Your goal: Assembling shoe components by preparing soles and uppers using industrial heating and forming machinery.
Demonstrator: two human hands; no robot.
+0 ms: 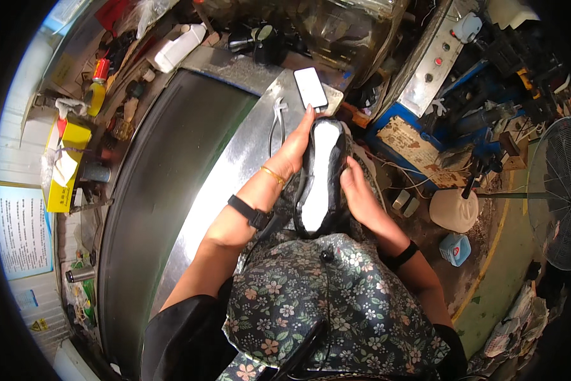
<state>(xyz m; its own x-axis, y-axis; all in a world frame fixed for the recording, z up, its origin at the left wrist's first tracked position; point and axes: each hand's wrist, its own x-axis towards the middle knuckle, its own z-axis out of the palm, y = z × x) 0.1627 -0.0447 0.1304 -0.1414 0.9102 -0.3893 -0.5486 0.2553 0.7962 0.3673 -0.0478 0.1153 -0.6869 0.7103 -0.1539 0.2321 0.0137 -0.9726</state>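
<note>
A black shoe upper (322, 171) with a long white insole strip facing up lies lengthwise in front of my body, above my flowered apron (336, 286). My left hand (296, 147) is closed along its left side near the far end, the fingers mostly hidden and one digit pointing forward. On the opposite side, my right hand (360, 189) presses its fingers against the black edge, around the middle. Between them the two hands hold the shoe upper. What lies under it is hidden.
To the left runs a dark conveyor belt (164, 146) beside a shiny metal table edge (225, 171). A white phone (310, 87) with a cable (277, 120) rests ahead. At right are a blue machine (419, 136), a plastic jug (454, 209), a blue container (455, 249) and a fan (555, 193).
</note>
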